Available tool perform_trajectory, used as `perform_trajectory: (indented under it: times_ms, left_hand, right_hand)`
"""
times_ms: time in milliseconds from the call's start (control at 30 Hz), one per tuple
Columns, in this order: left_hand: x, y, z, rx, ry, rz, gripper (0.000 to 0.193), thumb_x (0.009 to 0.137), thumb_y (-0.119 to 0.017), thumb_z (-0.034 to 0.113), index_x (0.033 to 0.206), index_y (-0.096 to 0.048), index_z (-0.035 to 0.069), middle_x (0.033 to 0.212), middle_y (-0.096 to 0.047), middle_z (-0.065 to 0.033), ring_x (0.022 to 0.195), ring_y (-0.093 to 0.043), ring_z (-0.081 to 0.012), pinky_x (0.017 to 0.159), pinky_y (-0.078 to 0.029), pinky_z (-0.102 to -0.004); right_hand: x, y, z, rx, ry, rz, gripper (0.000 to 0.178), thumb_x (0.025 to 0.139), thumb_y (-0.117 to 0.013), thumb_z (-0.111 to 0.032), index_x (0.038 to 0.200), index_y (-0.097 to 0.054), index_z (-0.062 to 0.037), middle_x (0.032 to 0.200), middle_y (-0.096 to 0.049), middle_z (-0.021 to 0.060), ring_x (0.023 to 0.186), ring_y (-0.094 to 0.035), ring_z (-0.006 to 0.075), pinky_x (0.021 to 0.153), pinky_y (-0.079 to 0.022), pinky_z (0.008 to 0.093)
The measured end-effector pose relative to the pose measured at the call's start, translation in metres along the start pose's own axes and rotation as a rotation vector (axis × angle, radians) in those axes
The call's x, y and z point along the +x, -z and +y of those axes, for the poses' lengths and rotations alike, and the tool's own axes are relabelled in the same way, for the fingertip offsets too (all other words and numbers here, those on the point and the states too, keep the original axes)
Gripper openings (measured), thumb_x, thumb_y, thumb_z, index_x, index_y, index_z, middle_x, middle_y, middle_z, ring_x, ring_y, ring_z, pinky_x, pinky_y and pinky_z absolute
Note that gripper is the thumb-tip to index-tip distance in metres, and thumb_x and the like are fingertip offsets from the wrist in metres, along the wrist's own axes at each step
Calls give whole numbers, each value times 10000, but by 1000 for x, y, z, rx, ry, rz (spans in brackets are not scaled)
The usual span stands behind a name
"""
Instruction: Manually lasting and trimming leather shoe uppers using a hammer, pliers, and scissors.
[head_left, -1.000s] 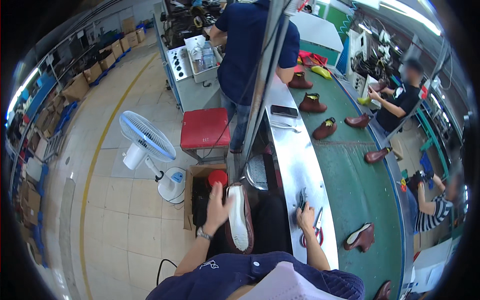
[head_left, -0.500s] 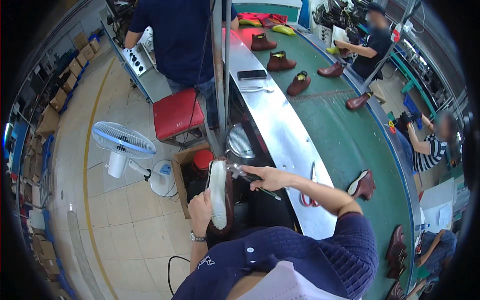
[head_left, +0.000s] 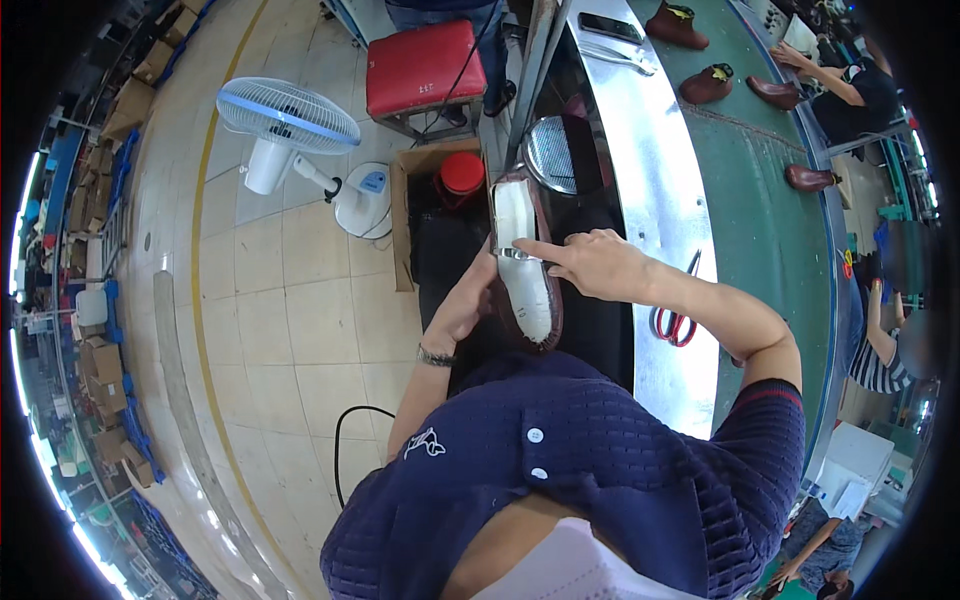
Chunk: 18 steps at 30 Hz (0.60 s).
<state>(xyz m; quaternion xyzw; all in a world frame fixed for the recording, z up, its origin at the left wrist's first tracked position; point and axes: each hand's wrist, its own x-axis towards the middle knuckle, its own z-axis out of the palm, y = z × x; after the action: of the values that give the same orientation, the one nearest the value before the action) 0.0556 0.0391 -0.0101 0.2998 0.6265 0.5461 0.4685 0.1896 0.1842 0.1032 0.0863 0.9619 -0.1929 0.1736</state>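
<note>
A brown shoe (head_left: 546,310) with a white sole stands upended above my lap, sole facing me. My left hand (head_left: 468,300) grips it from the left side, thumb along the sole's edge and fingers hidden behind. Over the middle of the sole, my right hand (head_left: 605,265) stretches out its index finger, with the other fingers curled. Under that fingertip a shiny metal tool (head_left: 514,254) lies across the sole. Its handle is hidden by the hand, and its exact kind does not show.
Red-handled scissors (head_left: 674,325), pliers (head_left: 618,57) and a phone (head_left: 610,27) lie on the metal ledge (head_left: 665,190) at right. Brown boots (head_left: 707,85) stand on the green belt beyond. Left are a cardboard box (head_left: 402,220), a fan (head_left: 288,115) and a red stool (head_left: 420,68).
My view has tilted down. The metal tool, beside the shoe's upper right edge before, is now across the middle of the sole. My right index finger has stretched out over it.
</note>
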Motion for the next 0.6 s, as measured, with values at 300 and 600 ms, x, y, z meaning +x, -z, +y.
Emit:
perform_trajectory:
  times_ms: [300,600]
  left_hand:
    - [26,-14,-19,-1011,336,-205,412,864,-549,357,1152,-503,66,1013,-601,-60,930,-586,-158,824,-483,-322]
    - [29,-18,-16,-868,267,-125,403,865,-556,272,1215,-450,102,1041,-576,-42,899,-575,-131,806,-476,-291]
  right_hand:
    - [1,5,7,-18,-24,-5,528,832,-540,-167,1327,-361,-206,696,-607,183,690,-620,357,635,-493,429]
    - [54,8,42,-203,155,214,579,845,-531,-206,1370,-291,-251,649,-592,165,599,-599,324,574,-482,420]
